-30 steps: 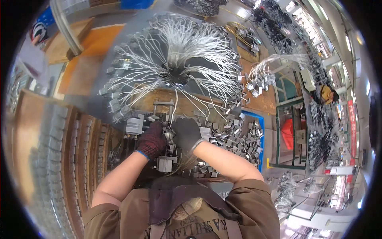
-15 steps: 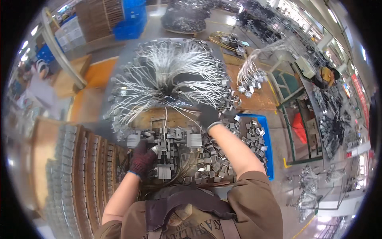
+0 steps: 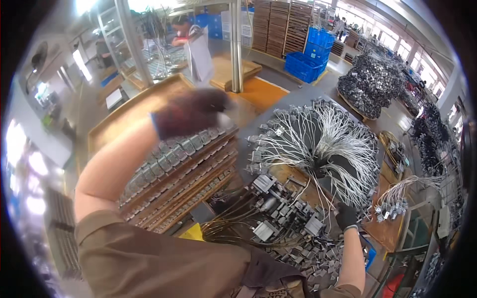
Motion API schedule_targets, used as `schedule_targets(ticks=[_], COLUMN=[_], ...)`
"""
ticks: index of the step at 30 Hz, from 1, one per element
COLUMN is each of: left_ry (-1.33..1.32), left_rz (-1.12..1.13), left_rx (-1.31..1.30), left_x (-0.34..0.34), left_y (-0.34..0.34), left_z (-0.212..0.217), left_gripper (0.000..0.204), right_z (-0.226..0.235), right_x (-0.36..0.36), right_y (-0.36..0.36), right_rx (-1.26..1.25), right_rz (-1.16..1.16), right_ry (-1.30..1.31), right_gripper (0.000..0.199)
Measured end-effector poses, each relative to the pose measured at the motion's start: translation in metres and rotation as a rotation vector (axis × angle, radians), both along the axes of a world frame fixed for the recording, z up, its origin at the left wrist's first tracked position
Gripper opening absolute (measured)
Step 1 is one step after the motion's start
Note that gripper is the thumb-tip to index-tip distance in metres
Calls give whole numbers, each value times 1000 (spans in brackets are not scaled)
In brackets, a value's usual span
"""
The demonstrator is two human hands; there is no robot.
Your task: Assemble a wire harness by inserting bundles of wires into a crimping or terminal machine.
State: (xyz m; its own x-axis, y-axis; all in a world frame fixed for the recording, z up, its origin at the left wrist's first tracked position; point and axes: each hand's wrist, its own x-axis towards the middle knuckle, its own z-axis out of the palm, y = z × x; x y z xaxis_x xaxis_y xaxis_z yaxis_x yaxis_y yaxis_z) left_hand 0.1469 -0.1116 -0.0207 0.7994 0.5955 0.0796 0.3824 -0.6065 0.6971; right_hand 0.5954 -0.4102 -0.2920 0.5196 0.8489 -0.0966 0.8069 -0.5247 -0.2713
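Observation:
My left hand (image 3: 191, 113), in a dark red knitted glove, is raised above stacked wooden trays holding rows of grey metal parts (image 3: 171, 161). Motion smears its fingers; a pale spot shows at a fingertip. At the near edge of a large fan of white cables (image 3: 343, 141), my right hand (image 3: 346, 216), in a dark glove, has curled fingers at the end of a white cable (image 3: 325, 196). Metal connector ends tip the fanned cables. Left of that hand stands a metal fixture (image 3: 293, 211) with clamps and blocks.
Loose metal housings (image 3: 308, 256) lie heaped in front of the fixture, beside a blue bin edge (image 3: 370, 253). Brown hoses (image 3: 223, 231) run left from the fixture. An empty-looking wooden tray (image 3: 124, 116), metal posts (image 3: 235, 49) and another person (image 3: 186, 37) are at the far left.
My view has swung to the left. My left hand has left the fixture and risen left over the stacked trays. My right hand stays by the near cable ends.

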Motion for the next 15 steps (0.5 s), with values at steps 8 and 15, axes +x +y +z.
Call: schedule_targets(ticks=[8,15], left_ry=[278,156], left_rz=[396,171], left_rx=[-90,-333], left_x=[-131,-164], left_y=[66,111], left_z=[-14,-57], left_gripper=[60,23], right_z=[41,5], right_x=[-10,12], right_y=[1,9], right_rx=[17,-34], right_rz=[89,-219], right_ry=[-489,-128], right_gripper=[23,34])
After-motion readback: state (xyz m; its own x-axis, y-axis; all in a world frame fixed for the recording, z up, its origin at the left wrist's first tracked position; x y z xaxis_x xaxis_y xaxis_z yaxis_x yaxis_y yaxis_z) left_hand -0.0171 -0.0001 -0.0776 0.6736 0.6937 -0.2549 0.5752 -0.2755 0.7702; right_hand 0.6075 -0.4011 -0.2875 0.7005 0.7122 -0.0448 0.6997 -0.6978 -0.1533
